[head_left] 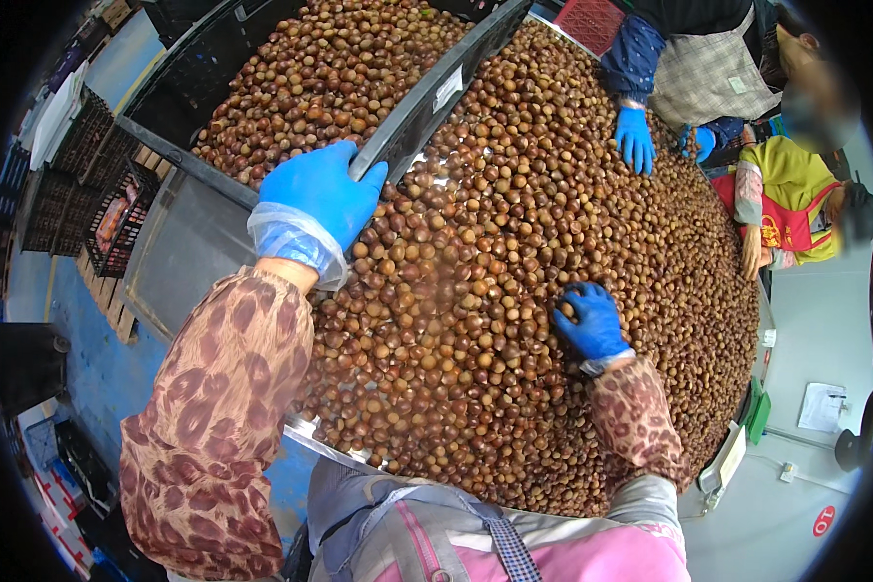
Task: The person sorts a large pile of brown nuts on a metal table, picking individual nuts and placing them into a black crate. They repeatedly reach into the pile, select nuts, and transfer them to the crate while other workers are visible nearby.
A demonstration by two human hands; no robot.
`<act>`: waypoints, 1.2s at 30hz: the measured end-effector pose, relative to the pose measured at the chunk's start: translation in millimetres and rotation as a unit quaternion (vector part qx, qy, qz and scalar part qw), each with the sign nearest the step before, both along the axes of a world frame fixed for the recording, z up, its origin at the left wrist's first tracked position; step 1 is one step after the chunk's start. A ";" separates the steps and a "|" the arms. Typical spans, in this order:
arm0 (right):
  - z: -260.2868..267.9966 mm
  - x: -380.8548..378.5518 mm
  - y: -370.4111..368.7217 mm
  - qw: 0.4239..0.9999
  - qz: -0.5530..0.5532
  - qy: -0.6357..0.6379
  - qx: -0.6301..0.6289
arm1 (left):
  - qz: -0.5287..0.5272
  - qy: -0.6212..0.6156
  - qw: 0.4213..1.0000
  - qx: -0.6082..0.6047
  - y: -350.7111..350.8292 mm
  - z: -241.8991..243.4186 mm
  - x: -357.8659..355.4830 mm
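Note:
A broad layer of glossy brown chestnuts (480,349) covers the metal-edged table (327,444) before me. My left hand (320,190), in a blue glove with a clear plastic cuff, grips the near corner end of a black plastic crate's rim (407,109). That crate stands tilted at the table's left side, with a heap of chestnuts (335,73) inside. Over on the right, my right hand (593,324), also blue-gloved, rests low among the chestnuts on the table. Its fingers curl around at least one chestnut (569,313); whatever lies under the palm is hidden.
Across the table, a co-worker's gloved hand (634,138) lies on the chestnuts. Another person's bare hand (751,251) is at the far right edge. A grey plastic surface (196,240) sits below the crate. Stacked black crates (80,145) and a wooden pallet (109,298) stand left.

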State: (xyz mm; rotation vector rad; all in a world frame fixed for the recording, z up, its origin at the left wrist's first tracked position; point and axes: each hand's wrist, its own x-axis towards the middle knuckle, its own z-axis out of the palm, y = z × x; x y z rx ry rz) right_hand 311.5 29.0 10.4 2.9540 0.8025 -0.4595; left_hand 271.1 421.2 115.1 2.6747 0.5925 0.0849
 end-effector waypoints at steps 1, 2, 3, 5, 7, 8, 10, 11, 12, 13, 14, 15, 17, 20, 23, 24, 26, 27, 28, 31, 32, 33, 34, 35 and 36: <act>6.4 -1.4 -11.3 0.999 -0.026 0.016 0.029 | -0.001 0.005 1.000 0.003 0.0 -0.9 0.6; 13.2 -0.1 -20.1 0.998 -0.020 0.050 0.037 | -0.002 0.017 1.000 0.003 0.2 -1.9 1.1; 20.0 1.7 -25.8 0.994 -0.048 0.093 0.011 | -0.002 0.017 1.000 0.007 0.7 -2.8 1.6; 26.4 17.8 -20.1 0.998 0.034 -0.037 0.037 | -0.005 -0.008 1.000 0.020 0.1 -4.5 1.3; 22.9 56.4 8.8 0.984 0.047 -0.068 0.158 | -0.009 -0.004 1.000 0.013 0.3 -4.7 1.8; 19.1 79.2 29.3 0.981 0.039 -0.063 0.178 | -0.009 0.000 1.000 0.016 0.5 -4.3 1.8; 6.6 129.0 78.1 0.969 0.067 -0.103 0.216 | -0.008 0.010 1.000 0.016 0.5 -3.1 1.7; -3.2 151.1 103.2 0.962 0.088 -0.139 0.219 | -0.008 0.008 1.000 0.016 0.4 -2.6 1.6; -12.6 170.2 124.8 0.971 0.074 -0.124 0.189 | -0.010 -0.005 1.000 0.020 0.1 -2.4 1.0; -22.1 185.5 142.6 0.980 0.060 -0.106 0.160 | -0.007 -0.007 1.000 0.022 -0.1 -2.2 0.7; -31.7 197.2 157.4 0.988 0.057 -0.110 0.090 | -0.005 -0.010 1.000 0.022 -0.2 -2.5 0.6; -41.3 204.0 168.3 0.993 0.039 -0.108 0.010 | -0.002 -0.009 1.000 0.020 -0.3 -2.7 0.7; -55.4 210.4 176.9 0.996 0.039 -0.071 -0.031 | -0.001 -0.006 1.000 0.022 -0.1 -3.4 1.3; -64.7 211.2 178.5 0.996 0.012 -0.060 -0.064 | -0.003 0.005 1.000 0.023 -0.3 -3.4 2.5; -62.0 201.3 166.1 0.998 0.010 -0.055 -0.027 | 0.000 0.017 1.000 0.011 0.2 -0.3 2.6; -59.8 196.3 160.6 0.999 -0.001 -0.028 -0.015 | 0.001 0.018 1.000 0.007 -0.2 0.4 2.2; -54.2 181.1 141.4 0.993 -0.025 0.020 0.115 | -0.001 0.018 1.000 0.003 -0.3 1.3 1.7; -52.8 169.1 129.6 0.966 -0.091 0.072 0.231 | -0.004 0.018 1.000 0.004 -0.2 1.2 1.6; -50.8 160.1 120.4 0.948 -0.112 0.096 0.282 | -0.006 0.017 1.000 0.005 -0.1 0.8 1.7; -44.6 135.1 98.4 0.849 -0.180 0.212 0.449 | -0.004 0.015 1.000 0.003 0.5 -0.8 2.1; -41.5 130.2 95.3 0.845 -0.192 0.206 0.456 | -0.008 0.017 1.000 0.005 1.3 -0.9 2.2; -37.8 125.6 94.8 0.828 -0.175 0.212 0.488 | -0.010 0.019 1.000 0.002 1.3 -1.0 2.3; -32.2 121.1 93.9 0.850 -0.143 0.159 0.482 | -0.010 0.022 1.000 -0.002 1.7 -0.9 2.5; -26.3 117.7 96.8 0.853 -0.136 0.144 0.483 | -0.009 0.018 1.000 -0.004 1.9 -0.6 2.2; -19.5 114.1 101.1 0.853 -0.120 0.123 0.492 | -0.009 0.017 1.000 -0.002 1.6 -0.7 1.9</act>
